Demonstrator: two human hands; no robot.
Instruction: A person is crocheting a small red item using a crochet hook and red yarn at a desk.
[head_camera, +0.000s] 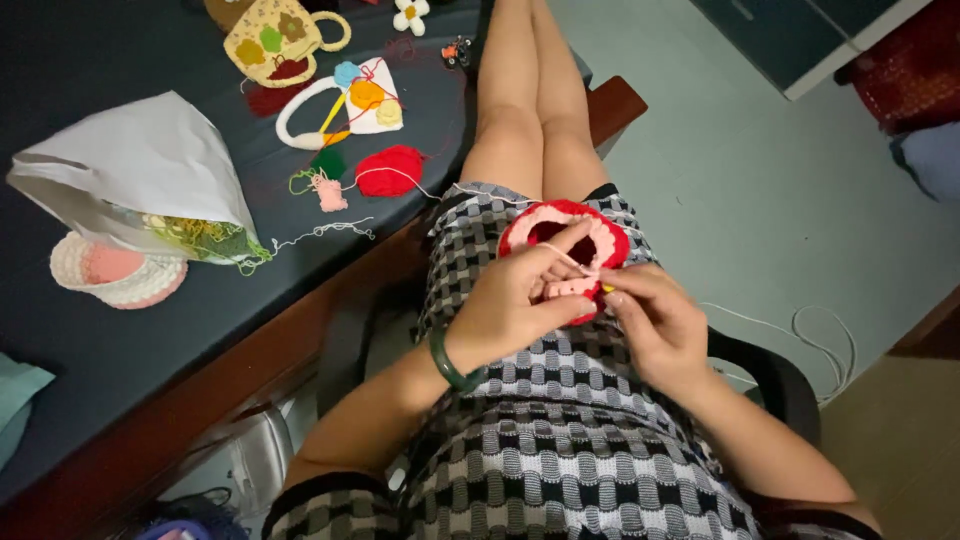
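Left hand: the left hand sits just below picture centre, fingers curled and pinched on the near edge of the crochet piece, with the index finger stretched up across its opening. A dark green bangle circles the wrist.
Right hand: the right hand, at 3 o'clock from the left one, has its fingertips pressed together on a yellow-tipped hook at the piece's lower edge; most of the hook is hidden.
Crochet piece: a round red shape with a pink scalloped inner ring, resting on the lap over the checked dress, between both hands. A white strand runs from it toward 10 o'clock, up to the table.
Red yarn: a small ball lies on the dark table, at 10 o'clock from the hands.
White bag: a paper bag lies on its side at far 9 o'clock, mouth open toward the lap, with tangled yellow-green yarn spilling from it.
Small basket: a cream and pink crocheted basket lies just under the bag; what it holds cannot be told.
Yellow bag: a crocheted bag with flower patches lies at 11 o'clock near the top edge.
White pouch: a white handled pouch with coloured flowers lies below it.
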